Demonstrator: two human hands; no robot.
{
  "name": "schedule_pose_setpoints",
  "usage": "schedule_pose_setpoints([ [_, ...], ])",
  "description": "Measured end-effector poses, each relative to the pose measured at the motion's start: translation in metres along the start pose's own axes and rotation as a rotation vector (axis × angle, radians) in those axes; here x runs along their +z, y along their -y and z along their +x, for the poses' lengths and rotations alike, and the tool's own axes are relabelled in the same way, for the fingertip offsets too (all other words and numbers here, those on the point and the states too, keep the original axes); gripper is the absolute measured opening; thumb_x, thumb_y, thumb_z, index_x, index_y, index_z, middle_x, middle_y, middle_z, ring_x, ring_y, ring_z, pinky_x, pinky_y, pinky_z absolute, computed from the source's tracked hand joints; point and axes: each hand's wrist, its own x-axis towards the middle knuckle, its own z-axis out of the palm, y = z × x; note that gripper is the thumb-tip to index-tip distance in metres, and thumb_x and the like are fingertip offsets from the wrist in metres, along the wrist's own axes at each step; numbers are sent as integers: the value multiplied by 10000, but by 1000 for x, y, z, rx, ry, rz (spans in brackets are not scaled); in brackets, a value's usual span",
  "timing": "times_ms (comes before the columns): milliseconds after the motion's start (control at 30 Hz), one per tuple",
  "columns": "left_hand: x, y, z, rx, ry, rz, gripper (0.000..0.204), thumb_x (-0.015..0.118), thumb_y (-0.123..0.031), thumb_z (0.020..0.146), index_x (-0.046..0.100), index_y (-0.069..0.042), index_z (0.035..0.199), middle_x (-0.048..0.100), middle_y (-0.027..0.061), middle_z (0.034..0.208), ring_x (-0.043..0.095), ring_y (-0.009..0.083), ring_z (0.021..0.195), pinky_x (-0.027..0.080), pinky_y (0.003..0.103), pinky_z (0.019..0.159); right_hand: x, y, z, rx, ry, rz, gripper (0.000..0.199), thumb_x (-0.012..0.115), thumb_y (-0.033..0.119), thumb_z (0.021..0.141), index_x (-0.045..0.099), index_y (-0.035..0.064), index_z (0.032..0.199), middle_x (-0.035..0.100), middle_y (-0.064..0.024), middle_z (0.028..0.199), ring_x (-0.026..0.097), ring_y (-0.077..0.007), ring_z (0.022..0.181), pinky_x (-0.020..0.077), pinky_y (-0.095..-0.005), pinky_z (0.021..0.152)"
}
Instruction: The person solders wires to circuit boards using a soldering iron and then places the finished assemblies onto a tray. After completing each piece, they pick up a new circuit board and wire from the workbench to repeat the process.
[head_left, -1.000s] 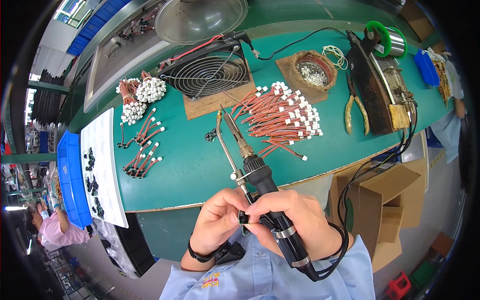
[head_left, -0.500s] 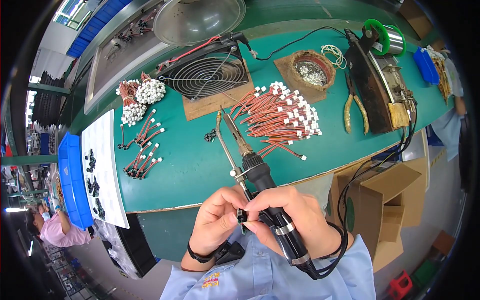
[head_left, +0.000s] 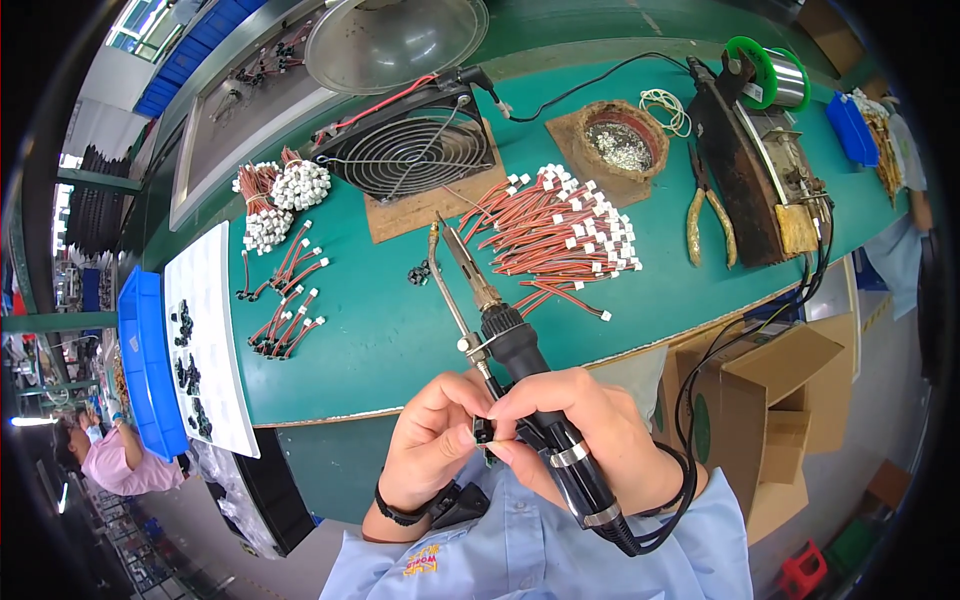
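Between my hands, close to my shirt, is a small black part (head_left: 483, 431) with a bit of green at its lower end. My left hand (head_left: 432, 432) pinches it from the left. My right hand (head_left: 585, 430) holds a soldering iron (head_left: 515, 345) with a thin solder feed tube (head_left: 447, 292) clamped alongside. Its thumb and forefinger also meet the black part. The iron's tip points away from me over the green mat, beside a small heap of black parts (head_left: 419, 272). Fingers cover much of the held part.
Red-black wires with white connectors (head_left: 565, 230) lie piled mid-table; several wired parts (head_left: 285, 325) lie left. Behind are a fan (head_left: 415, 155) and a round pot (head_left: 625, 145) of metal bits. Pliers (head_left: 710, 215) and a solder spool (head_left: 775, 75) stand right, a blue tray (head_left: 150, 360) left.
The soldering iron's tip has shifted very slightly left. Both hands keep the same hold on the small black part.
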Motion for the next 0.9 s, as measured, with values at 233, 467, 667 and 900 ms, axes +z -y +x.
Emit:
schedule_pose_setpoints([
  [233, 1, -1, 1, -11, 2, 4, 205, 587, -186, 872, 507, -33, 982, 468, 53, 922, 446, 131, 847, 358, 260, 754, 0, -1, 0, -2, -8, 9, 357, 691, -31, 721, 481, 22, 1004, 618, -70, 787, 617, -161, 657, 477, -261, 575],
  [467, 0, -1, 2, -12, 9, -7, 182, 583, -142, 868, 506, -24, 984, 472, 60, 928, 456, 132, 848, 366, 258, 750, -2, -2, 2, -12, 4, -4, 358, 695, -32, 716, 483, 26, 999, 619, -65, 795, 617, -162, 664, 480, -264, 583],
  [667, -1, -8, 2, -12, 66, 17, 143, 559, -34, 859, 503, -3, 987, 490, 80, 972, 483, 141, 901, 393, 276, 806, -7, -5, 2, 0, 62, -24, 368, 718, -13, 712, 488, 39, 995, 618, -59, 792, 615, -160, 663, 481, -262, 584],
  [900, 4, -11, -1, -7, -14, 133, 151, 536, 21, 859, 520, 22, 1009, 519, 96, 1016, 519, 152, 955, 412, 289, 848, -4, -8, -3, 104, -4, -6, 380, 706, 1, 690, 544, 90, 1022, 608, -53, 796, 609, -209, 705, 467, -303, 625],
])
